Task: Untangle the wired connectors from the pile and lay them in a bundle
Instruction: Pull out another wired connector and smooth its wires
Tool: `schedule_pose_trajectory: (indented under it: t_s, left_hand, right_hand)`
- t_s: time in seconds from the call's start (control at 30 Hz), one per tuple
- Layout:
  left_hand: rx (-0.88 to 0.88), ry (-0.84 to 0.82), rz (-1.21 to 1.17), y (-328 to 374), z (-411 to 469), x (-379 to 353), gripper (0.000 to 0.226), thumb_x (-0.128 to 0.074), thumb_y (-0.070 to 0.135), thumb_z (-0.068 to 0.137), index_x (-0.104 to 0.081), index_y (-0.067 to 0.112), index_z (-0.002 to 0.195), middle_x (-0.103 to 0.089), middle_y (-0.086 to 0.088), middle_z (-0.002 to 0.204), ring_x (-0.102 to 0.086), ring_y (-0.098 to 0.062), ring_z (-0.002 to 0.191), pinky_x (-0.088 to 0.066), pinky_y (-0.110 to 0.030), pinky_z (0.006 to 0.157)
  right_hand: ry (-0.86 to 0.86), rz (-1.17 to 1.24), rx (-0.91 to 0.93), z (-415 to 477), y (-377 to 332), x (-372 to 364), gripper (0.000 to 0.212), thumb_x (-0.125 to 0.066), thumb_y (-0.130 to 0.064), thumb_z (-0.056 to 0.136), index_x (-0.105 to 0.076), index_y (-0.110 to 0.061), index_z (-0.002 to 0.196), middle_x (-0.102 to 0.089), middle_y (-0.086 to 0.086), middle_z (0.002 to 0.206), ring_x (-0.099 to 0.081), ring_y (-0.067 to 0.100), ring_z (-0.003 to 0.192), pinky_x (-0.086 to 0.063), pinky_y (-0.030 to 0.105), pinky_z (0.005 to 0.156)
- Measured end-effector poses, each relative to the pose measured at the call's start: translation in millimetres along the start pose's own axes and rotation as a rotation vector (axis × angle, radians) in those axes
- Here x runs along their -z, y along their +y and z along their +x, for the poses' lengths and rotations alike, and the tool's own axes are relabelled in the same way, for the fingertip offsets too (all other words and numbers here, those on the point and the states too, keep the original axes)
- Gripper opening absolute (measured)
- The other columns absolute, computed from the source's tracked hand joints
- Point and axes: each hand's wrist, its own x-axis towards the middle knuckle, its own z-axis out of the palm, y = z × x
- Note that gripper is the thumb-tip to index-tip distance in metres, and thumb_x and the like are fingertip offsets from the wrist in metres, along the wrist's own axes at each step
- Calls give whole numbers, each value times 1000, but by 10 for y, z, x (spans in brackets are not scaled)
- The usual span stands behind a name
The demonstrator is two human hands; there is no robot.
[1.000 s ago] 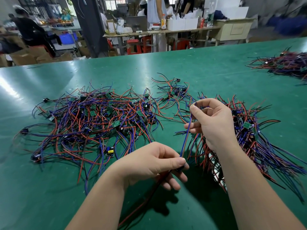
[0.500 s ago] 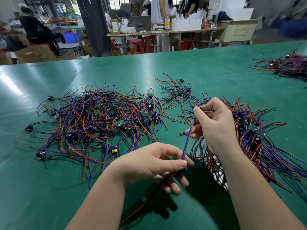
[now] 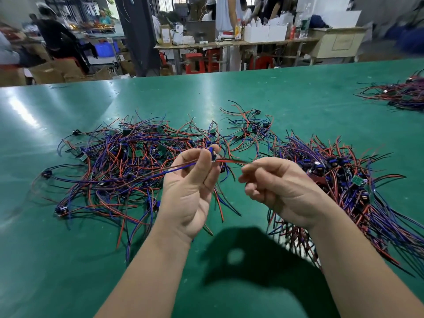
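Left hand (image 3: pixel 190 191) raised palm-up over the green table (image 3: pixel 229 92), thumb and fingertips pinching a small wired connector (image 3: pixel 212 154) at its 12 o'clock. The connector's blue lead (image 3: pixel 160 174) trails off toward 9 o'clock, over the pile. Its red lead (image 3: pixel 229 160) runs toward 3 o'clock, blurred, to the right hand (image 3: pixel 282 189). The right hand's fingers are curled, and its thumb and forefinger are nipped on the end of that lead. Both hands are off the table, near each other but not touching.

Tangled pile (image 3: pixel 128 166) of red, blue and black wires with small green boards lies at 9 to 10 o'clock of the hands. Combed bundle (image 3: pixel 339 175) lies at 3 o'clock, partly under the right wrist, wires fanning toward 4 o'clock. A second heap (image 3: pixel 399 95) sits well apart at 1 o'clock, near the table's far edge. The hands' shadow falls at 6 o'clock.
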Motion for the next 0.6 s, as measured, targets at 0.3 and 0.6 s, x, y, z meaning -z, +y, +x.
schedule_pose_trajectory:
  t_s: [0.3, 0.6]
  left_hand:
    - [-375, -97, 731, -201, -84, 9, 41, -88, 16, 55, -54, 19, 76, -60, 14, 62, -52, 1, 57, -44, -11, 57]
    - [32, -102, 597, -258, -102, -6, 14, -72, 20, 76, -67, 11, 87, -73, -6, 75, -70, -16, 63, -56, -25, 59]
  right_hand:
    - [202, 141, 24, 42, 16, -220, 15, -63, -14, 67, -75, -8, 74, -65, 2, 60, -56, 5, 48, -46, 11, 45]
    - [394, -81, 70, 46, -36, 22, 15, -69, -14, 61, -68, -12, 76, -61, -2, 56, -50, 5, 43, -43, 14, 46]
